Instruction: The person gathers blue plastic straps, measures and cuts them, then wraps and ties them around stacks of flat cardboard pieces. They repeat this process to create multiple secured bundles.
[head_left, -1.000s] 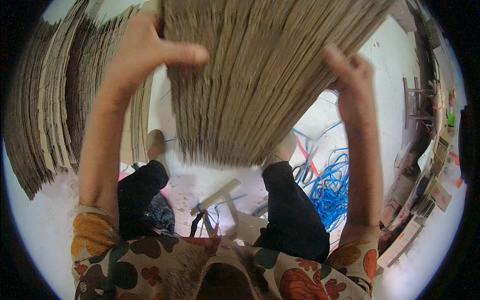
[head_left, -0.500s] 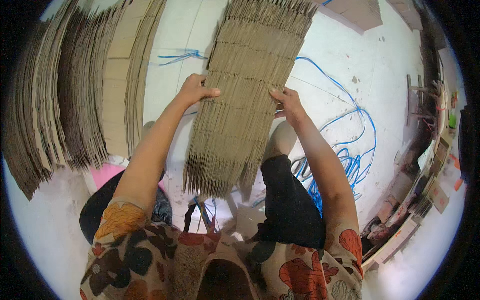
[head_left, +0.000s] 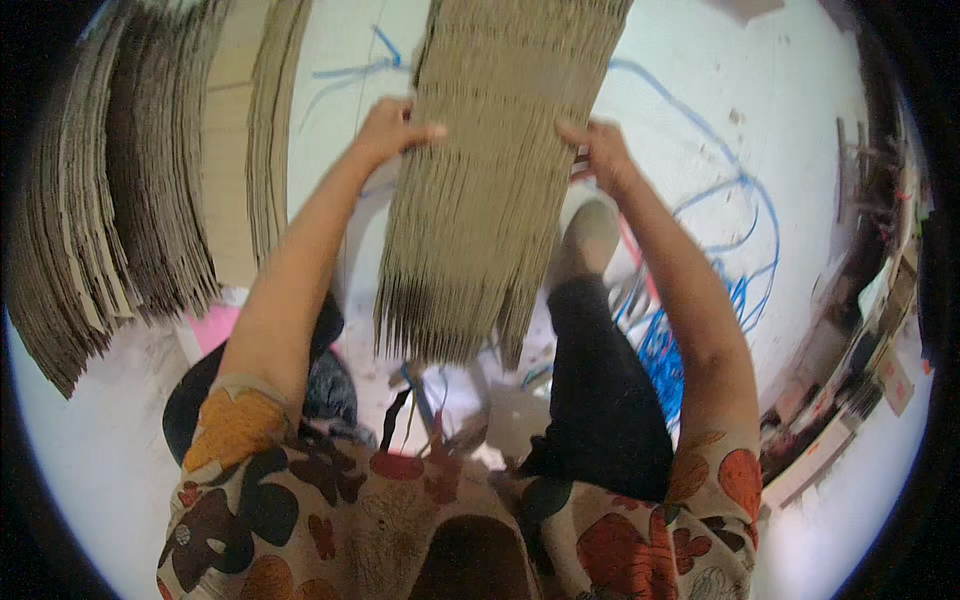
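A long stack of flattened brown cardboard sheets [head_left: 490, 170] stretches away in front of me, its many layered edges facing up. On its left edge is my left hand [head_left: 390, 135], thumb laid over the top and fingers curled down the side. My right hand [head_left: 600, 155] grips the opposite edge in the same way, with its fingers partly hidden beside the stack. Blue strapping [head_left: 370, 68] comes out from the stack's left side. More blue strap [head_left: 690, 120] runs from its right side across the floor.
Several rows of stacked cardboard [head_left: 160, 170] stand at the left. A tangle of blue strap [head_left: 660, 360] lies by my right leg [head_left: 605, 390]. Something pink [head_left: 212, 325] is near my left leg. Cardboard pieces and clutter [head_left: 820, 440] line the right side of the pale floor [head_left: 810, 260].
Both hands sit slightly farther up in the view, still on the stack's edges. The right hand has shifted a little to the right. The stack's near end also appears slightly higher and farther right.
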